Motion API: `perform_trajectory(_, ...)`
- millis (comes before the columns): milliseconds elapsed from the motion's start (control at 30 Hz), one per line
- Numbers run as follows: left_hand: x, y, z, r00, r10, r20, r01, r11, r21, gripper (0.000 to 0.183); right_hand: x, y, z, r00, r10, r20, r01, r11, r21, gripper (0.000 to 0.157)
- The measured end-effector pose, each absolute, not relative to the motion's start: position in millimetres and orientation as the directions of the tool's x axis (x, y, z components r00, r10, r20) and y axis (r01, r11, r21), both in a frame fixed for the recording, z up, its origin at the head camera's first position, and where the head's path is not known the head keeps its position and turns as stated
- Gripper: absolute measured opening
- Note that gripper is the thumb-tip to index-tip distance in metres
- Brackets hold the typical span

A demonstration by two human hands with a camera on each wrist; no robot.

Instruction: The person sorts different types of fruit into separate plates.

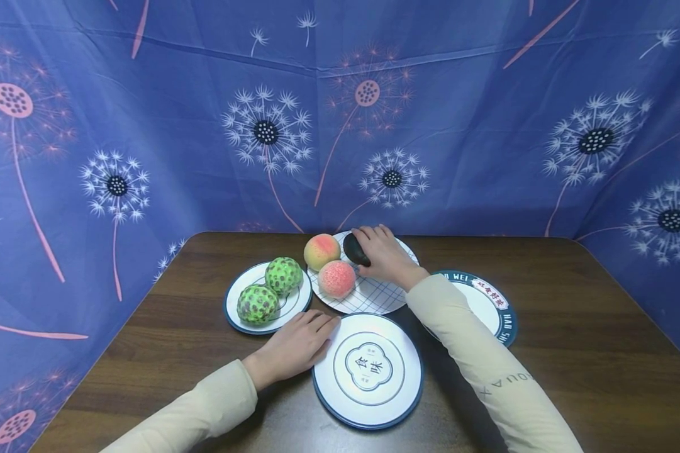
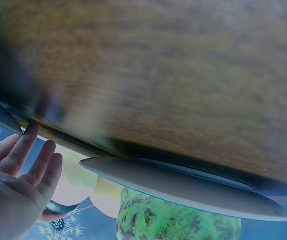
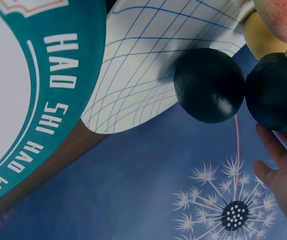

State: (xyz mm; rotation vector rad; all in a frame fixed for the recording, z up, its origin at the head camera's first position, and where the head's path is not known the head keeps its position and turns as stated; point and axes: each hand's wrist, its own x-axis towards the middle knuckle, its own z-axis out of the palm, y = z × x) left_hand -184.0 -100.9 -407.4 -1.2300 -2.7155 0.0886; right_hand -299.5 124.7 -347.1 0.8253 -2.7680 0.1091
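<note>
My right hand (image 1: 386,255) holds a dark green avocado (image 1: 355,250) at the back of the white grid-patterned plate (image 1: 376,297). In the right wrist view, fingers (image 3: 271,145) lie against this avocado (image 3: 271,92). Beside it is a second dark avocado (image 3: 209,85), hidden behind the hand in the head view. A pink peach (image 1: 336,279) lies on the same plate, with a yellow-red peach (image 1: 321,251) at its left edge. My left hand (image 1: 297,346) touches the upper left rim of the blue-rimmed white plate (image 1: 368,402), fingers fairly straight.
At left, a small plate (image 1: 243,280) bears two green spotted balls (image 1: 284,275). A teal-rimmed plate (image 1: 506,321) sits at right, partly under my right sleeve. Behind the brown table (image 1: 589,352) hangs a blue dandelion-print cloth (image 1: 458,94).
</note>
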Motion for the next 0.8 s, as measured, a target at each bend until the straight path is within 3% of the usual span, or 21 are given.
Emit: perform_trajectory(800,-183,-101,-407,-0.655,0.749,0.105,0.740,0.663,-0.115,0.047,-278,143,-342,-0.765,-0.549,0.337,-0.597,0.800,-0.052,0.076)
